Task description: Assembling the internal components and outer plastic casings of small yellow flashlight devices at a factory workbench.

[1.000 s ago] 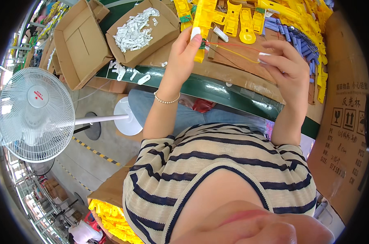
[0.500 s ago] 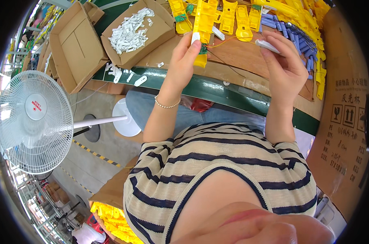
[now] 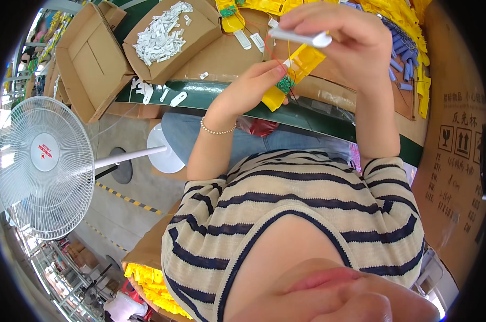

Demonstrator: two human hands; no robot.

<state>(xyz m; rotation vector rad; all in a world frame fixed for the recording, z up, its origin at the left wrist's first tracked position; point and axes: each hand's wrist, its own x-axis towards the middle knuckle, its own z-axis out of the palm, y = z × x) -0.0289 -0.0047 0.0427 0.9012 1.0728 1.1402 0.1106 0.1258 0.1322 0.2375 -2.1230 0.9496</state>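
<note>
My left hand [image 3: 245, 91] is closed around a yellow plastic housing [image 3: 308, 60], tilted up to the right over the table's near edge. A small green circuit board [image 3: 286, 84] sits in the housing near my thumb, with thin red wires about it. Just above, my right hand [image 3: 355, 43] pinches a slim white plastic strip [image 3: 299, 37] with a rounded end; whether the strip touches the housing I cannot tell. Behind my hands lie a white oblong piece [image 3: 242, 39] and another yellow housing [image 3: 233, 22].
A cardboard box [image 3: 200, 47] of small white parts stands at the back left, beside an open carton [image 3: 93, 59]. Blue cylinders [image 3: 397, 45] and yellow parts [image 3: 422, 64] lie at the right. A large carton [image 3: 452, 161] flanks the table; a fan [image 3: 44, 166] stands left.
My left hand has lowered the yellow housing toward me and tilted it rightward. My right hand has moved left and up with the white strip, now over the housing.
</note>
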